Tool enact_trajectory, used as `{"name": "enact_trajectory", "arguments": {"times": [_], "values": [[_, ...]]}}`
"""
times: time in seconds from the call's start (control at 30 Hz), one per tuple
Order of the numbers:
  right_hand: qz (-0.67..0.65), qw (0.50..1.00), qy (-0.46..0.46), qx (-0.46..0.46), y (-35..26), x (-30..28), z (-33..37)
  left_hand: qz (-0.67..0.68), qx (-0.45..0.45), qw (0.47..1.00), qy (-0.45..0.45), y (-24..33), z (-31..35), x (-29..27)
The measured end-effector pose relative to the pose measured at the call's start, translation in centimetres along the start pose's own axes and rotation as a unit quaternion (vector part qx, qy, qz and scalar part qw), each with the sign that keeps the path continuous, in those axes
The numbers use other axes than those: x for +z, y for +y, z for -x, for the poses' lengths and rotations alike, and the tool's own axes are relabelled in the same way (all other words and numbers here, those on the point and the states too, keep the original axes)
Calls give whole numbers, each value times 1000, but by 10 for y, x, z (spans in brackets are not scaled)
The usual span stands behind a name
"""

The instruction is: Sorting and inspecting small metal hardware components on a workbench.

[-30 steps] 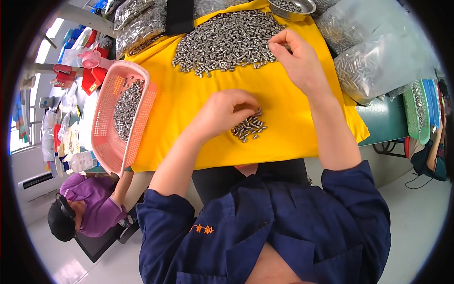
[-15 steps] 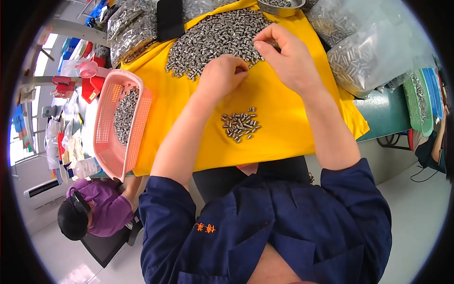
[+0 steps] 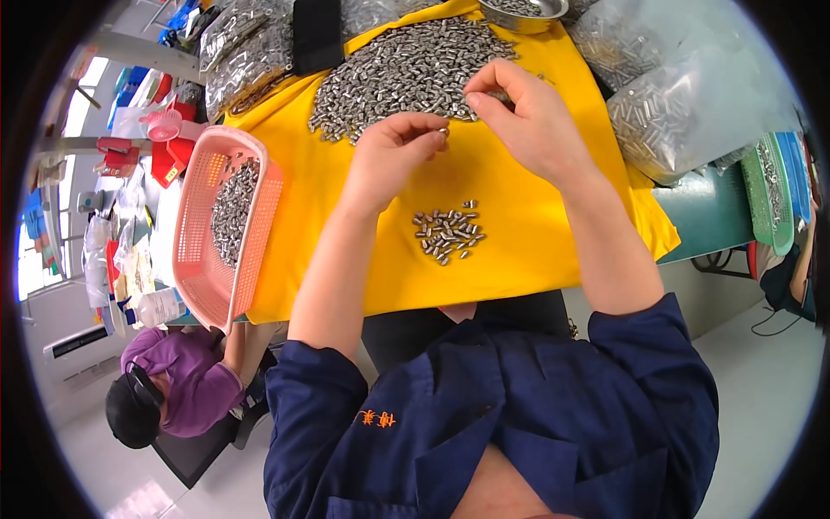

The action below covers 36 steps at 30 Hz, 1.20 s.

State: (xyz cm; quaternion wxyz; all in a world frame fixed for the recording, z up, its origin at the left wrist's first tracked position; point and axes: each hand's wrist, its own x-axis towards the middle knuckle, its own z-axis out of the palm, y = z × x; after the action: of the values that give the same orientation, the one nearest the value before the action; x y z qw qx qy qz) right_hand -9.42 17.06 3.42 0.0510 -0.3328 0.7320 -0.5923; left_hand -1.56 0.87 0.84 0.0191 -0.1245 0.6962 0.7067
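Observation:
My left hand (image 3: 391,157) pinches a small shiny metal cylinder (image 3: 444,132) between thumb and fingertips, just in front of a wide pile of similar metal cylinders (image 3: 406,73). To its right, my right hand (image 3: 529,117) has thumb and index finger brought together at the pile's right edge. Whatever may be between those fingertips is too small to make out. Closer to me, a small heap of metal cylinders (image 3: 448,235) lies on the yellow cloth (image 3: 346,281), apart from both hands.
On the left stands a pink basket (image 3: 271,203) with metal pieces inside. A black phone (image 3: 317,39) and clear bags (image 3: 246,73) lie at the back left. A metal bowl (image 3: 526,23) and filled plastic bags (image 3: 661,117) sit right. A person in purple (image 3: 186,381) is at lower left.
My left hand has turned and its fingers have extended, so a metal cylinder now shows at its fingertips. The right hand stays near the pile's edge. The whole view has shifted slightly.

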Motion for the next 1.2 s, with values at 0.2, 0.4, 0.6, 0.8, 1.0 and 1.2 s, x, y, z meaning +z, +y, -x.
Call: {"name": "enact_trajectory", "arguments": {"times": [0.2,0.4,0.6,0.8,1.0,1.2], "values": [[16,995,-97,27,3,9,4,186,18,982,-12,-9,5,-10],[15,993,-115,39,-2,13,4,245,14,968,-58,-12,4,-12],[64,987,-141,42,-7,13,7,224,26,973,-49,-13,6,-13],[200,974,-77,-68,-6,23,14,115,46,992,4,-11,4,-4],[8,994,-97,49,17,24,8,68,73,995,29,-16,2,-5],[-7,998,-30,50,13,16,3,29,104,993,47,-24,-1,-11]]}}
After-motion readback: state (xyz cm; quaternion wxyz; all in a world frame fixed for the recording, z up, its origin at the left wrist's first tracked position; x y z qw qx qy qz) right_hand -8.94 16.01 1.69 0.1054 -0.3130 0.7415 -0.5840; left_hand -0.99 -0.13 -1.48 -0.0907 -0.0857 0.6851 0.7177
